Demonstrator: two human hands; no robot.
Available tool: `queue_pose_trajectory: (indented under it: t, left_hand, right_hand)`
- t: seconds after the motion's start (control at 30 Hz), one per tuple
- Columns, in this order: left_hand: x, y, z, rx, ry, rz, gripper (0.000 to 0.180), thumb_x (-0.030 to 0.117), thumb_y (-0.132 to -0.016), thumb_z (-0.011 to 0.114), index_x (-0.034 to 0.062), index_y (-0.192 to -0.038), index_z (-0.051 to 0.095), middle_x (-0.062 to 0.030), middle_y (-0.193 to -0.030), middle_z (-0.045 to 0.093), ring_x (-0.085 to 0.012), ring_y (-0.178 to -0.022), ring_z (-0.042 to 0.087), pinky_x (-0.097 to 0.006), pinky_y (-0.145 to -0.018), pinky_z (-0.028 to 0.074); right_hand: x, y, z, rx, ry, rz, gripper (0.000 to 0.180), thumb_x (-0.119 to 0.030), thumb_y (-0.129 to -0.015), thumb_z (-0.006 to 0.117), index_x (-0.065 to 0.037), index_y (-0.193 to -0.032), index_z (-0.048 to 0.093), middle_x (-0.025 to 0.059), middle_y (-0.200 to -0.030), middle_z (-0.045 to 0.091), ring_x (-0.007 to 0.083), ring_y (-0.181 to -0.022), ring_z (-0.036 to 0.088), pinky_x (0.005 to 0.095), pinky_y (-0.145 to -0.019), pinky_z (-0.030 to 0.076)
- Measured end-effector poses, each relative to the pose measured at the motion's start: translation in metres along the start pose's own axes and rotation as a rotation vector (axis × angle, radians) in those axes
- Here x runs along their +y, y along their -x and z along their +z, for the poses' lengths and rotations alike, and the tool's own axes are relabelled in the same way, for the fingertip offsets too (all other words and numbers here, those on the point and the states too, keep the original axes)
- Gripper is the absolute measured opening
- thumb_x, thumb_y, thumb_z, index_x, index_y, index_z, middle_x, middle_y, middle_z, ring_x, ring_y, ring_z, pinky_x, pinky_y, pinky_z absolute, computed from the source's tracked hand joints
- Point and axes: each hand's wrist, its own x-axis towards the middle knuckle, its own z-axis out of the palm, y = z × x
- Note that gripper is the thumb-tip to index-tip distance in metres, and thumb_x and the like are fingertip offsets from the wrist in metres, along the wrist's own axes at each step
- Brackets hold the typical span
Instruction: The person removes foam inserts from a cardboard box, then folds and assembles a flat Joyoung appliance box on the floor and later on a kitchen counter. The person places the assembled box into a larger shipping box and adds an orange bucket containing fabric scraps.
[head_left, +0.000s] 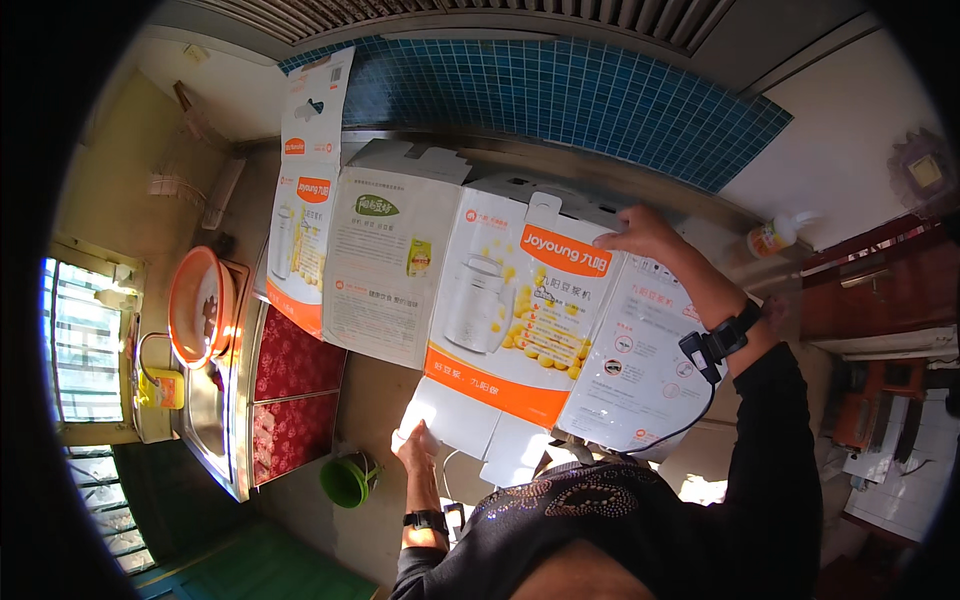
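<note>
An unfolded cardboard box [395,290], white and orange with a printed picture of a kitchen jug appliance and yellow beans, spreads in front of me in several joined panels. My right hand [642,236] grips its upper edge, near the right panel, with the thumb over the printed face. Down at the lower white flap, my left hand [416,446] pinches the cardboard near the flap's left corner. Part of those fingers is hidden behind the flap. The leftmost panel stands taller than the others and has a handle cut-out. Both wrists wear black straps.
Blue mosaic tiles [560,95] line the wall behind the box. To the left, an orange basin [200,307] rests by a metal sink [215,425] above red cabinet doors [295,375]. A green bucket [346,481] stands on the floor. A white bottle [775,236] is at the right.
</note>
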Motion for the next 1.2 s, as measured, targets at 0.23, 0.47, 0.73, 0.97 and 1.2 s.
queue_pose_trajectory:
  t: [0.23,0.47,0.73,0.97,1.2]
  left_hand:
    - [0.016,0.026,0.016,0.005,0.002,0.145,0.025,-0.002,-0.073,0.069,-0.0006,-0.092,0.053,-0.0078,-0.085,0.06,-0.0169,-0.071,0.059,-0.03,-0.065,0.05]
    - [0.024,0.082,0.086,-0.237,-0.118,0.092,0.016,0.004,-0.079,0.066,0.0022,-0.081,0.05,-0.0063,-0.075,0.058,-0.0111,-0.06,0.053,-0.027,-0.05,0.046]
    - [-0.003,0.073,0.07,-0.395,-0.558,0.093,0.028,0.005,-0.074,0.072,-0.0002,-0.091,0.05,-0.0086,-0.08,0.058,-0.0134,-0.06,0.054,-0.026,-0.049,0.045]
    - [0.096,-0.025,0.069,-0.678,0.565,0.092,0.065,0.047,-0.088,0.054,0.0041,-0.134,0.038,-0.0075,-0.137,0.042,-0.0237,-0.126,0.037,-0.041,-0.104,0.031]
    - [0.096,-0.096,0.12,-0.42,0.527,-0.029,0.057,0.038,-0.083,0.064,0.005,-0.127,0.048,-0.0098,-0.123,0.055,-0.0266,-0.11,0.053,-0.042,-0.094,0.042]
  right_hand:
    - [-0.024,0.025,-0.006,-0.045,0.288,-0.143,0.065,-0.053,-0.072,0.066,0.002,-0.106,0.064,0.0212,-0.105,0.062,0.0271,-0.092,0.063,0.0345,-0.076,0.05]
    - [0.047,-0.071,-0.043,-0.095,0.063,-0.078,0.048,-0.04,-0.073,0.072,0.0,-0.101,0.066,0.0175,-0.093,0.066,0.0263,-0.082,0.064,0.0344,-0.069,0.049]
    - [0.097,-0.129,-0.013,-0.079,0.069,-0.238,0.037,-0.035,-0.077,0.067,0.0,-0.088,0.065,0.0139,-0.085,0.064,0.0199,-0.074,0.061,0.0325,-0.063,0.045]
    - [0.114,-0.117,0.014,-0.311,-0.231,-0.181,0.03,-0.028,-0.074,0.069,0.0,-0.081,0.065,0.0106,-0.067,0.062,0.0167,-0.06,0.057,0.0311,-0.056,0.043]
    - [0.128,-0.087,0.021,-0.098,-0.211,-0.199,0.023,-0.022,-0.076,0.067,0.001,-0.078,0.064,0.0108,-0.07,0.063,0.0143,-0.061,0.057,0.0298,-0.056,0.044]
